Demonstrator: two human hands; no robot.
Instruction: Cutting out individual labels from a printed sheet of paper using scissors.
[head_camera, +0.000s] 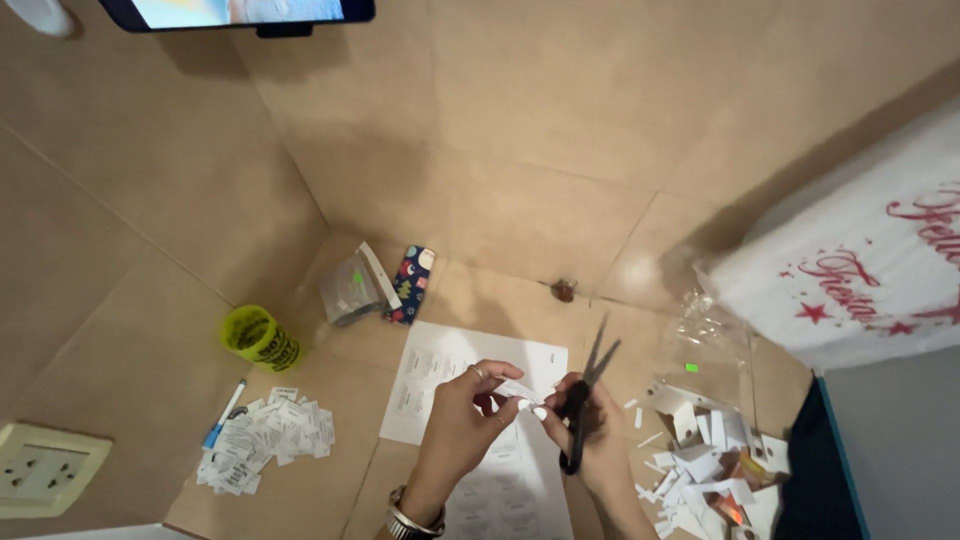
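At the far left, a wall socket (45, 468) is sitting near the bottom edge, and a blue pen (224, 416) is lying beside a heap of cut paper labels (268, 433), which suggests a good share of cutting is already done. A yellow tape roll (261, 339) is resting just beyond them. In the middle, the printed sheet (443, 377) is lying flat with many labels uncut, so plenty appears to be left. The left hand (462, 420) is pinching a small paper slip (519, 390) between fingertips above the sheet. The right hand (590, 432) is gripping black scissors (586, 396), blades opening upward, touching the slip's right end. At the right, white offcuts (700, 468) are piling near a clear plastic bag (712, 330), crowding that side; the tiled floor (560, 120) farther off is offering open room.
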